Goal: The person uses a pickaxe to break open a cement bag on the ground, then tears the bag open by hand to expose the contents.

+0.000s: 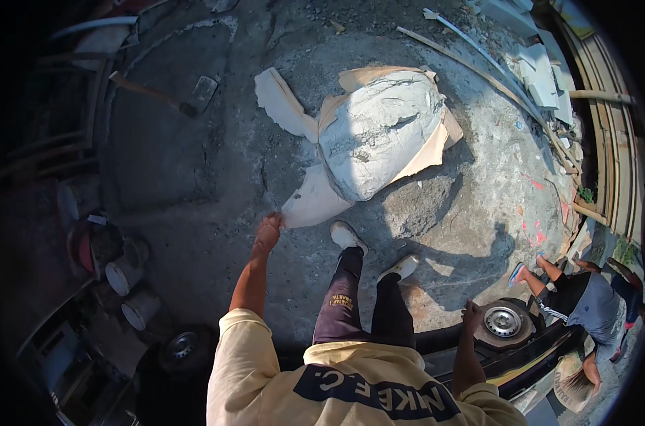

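A torn-open paper sack [429,153] lies on the ground ahead of me, with a mound of pale grey powder [386,117] on it. One loose flap [315,199] of the sack stretches towards me. My left hand [268,231] is closed on the near corner of that flap, arm extended. At my right side, my right hand [471,314] hangs with its fingers curled, and I see nothing in it. It is nearest to a vehicle wheel [503,321]. My feet stand just on the near side of the sack.
Coarse grey material [418,209] lies beside the sack. A wooden-handled tool [149,91] with a flat blade rests at far left. Buckets [117,278] stand at left. Another person [592,309] bends over at right, near a sack [576,387]. Long boards [599,135] and poles [478,67] line the right.
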Demonstrator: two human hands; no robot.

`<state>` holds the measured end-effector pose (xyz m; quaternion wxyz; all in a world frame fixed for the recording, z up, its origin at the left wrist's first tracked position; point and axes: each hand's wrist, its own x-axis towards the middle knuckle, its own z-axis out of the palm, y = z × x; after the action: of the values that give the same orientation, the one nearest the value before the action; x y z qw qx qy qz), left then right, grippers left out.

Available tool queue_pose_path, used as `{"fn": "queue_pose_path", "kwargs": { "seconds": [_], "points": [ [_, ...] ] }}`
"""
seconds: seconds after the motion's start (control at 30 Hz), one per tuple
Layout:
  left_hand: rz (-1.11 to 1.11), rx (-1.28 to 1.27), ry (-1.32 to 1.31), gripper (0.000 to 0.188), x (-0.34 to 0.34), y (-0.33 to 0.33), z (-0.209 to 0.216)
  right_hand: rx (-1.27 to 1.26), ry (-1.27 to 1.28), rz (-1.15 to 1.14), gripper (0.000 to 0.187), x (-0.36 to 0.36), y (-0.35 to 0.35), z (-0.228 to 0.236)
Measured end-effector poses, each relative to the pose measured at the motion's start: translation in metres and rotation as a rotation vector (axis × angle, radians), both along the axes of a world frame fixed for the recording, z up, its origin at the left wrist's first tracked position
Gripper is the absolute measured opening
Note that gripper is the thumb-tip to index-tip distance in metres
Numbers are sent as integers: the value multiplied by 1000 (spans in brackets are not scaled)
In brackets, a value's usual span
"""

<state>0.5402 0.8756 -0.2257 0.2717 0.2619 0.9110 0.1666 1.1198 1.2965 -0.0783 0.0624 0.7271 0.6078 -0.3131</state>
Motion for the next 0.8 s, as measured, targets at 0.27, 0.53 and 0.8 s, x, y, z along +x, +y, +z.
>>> {"fn": "queue_pose_path", "kwargs": {
  "seconds": [0.27, 0.53, 0.8],
  "points": [
    [147, 40, -11, 25, -3, 6, 36, -82, 465, 518, 37, -208, -122, 62],
    [275, 352, -204, 27, 14, -28, 81, -19, 536, 138, 38, -146, -198, 12],
    [142, 485, -137, 20, 24, -130, 150, -71, 224, -380, 35, -27, -341, -24]
  ]
}}
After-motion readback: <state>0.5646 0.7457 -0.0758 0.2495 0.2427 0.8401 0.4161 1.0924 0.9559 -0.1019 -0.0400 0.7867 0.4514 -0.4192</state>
